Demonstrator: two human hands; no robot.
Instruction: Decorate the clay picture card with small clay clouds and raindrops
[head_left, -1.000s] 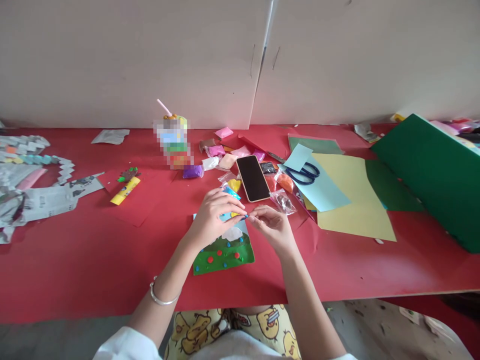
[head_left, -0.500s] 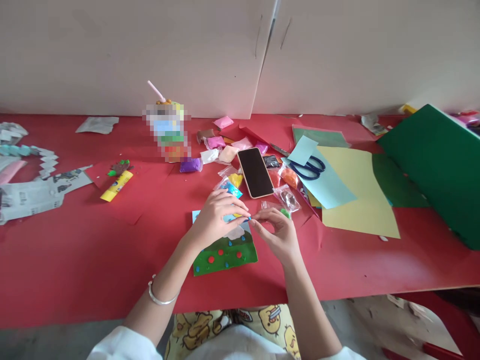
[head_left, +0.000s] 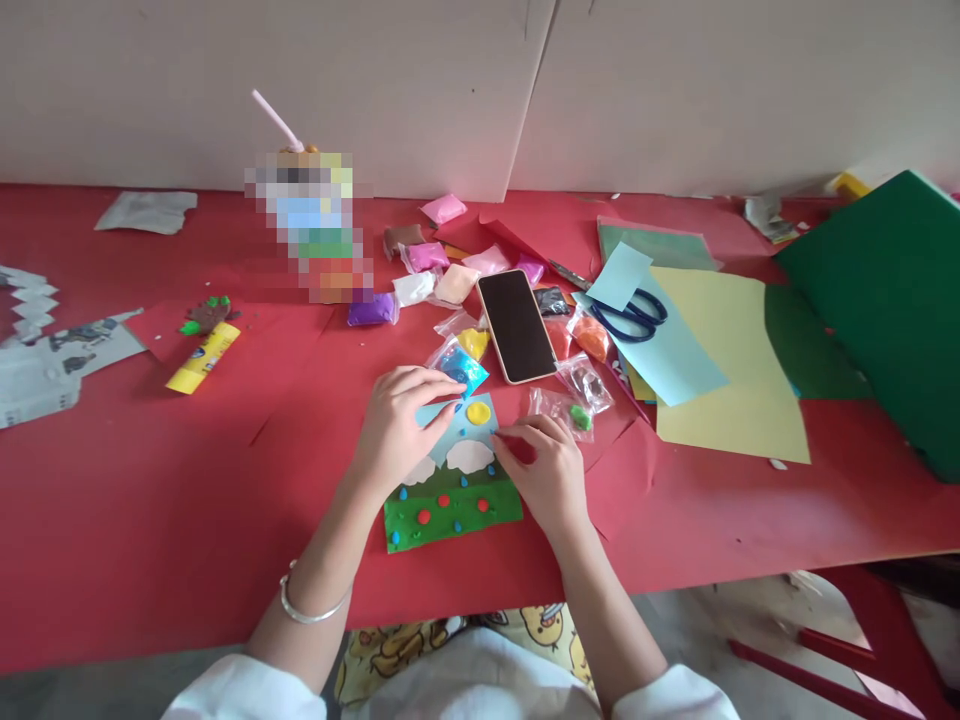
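Left hand (head_left: 396, 425) flat, fingers spread loosely, palm resting on upper left of clay picture card (head_left: 452, 480); grips nothing. Right hand (head_left: 546, 470) half curled, fingertips (head_left: 501, 450) touching card's right edge; whether it pinches anything, cannot tell. Card lies on red table (head_left: 150, 500) near front edge. Phone (head_left: 517, 325) at 1 o'clock from card, clay packets (head_left: 459, 365) at 12. Open tabletop at 9 o'clock.
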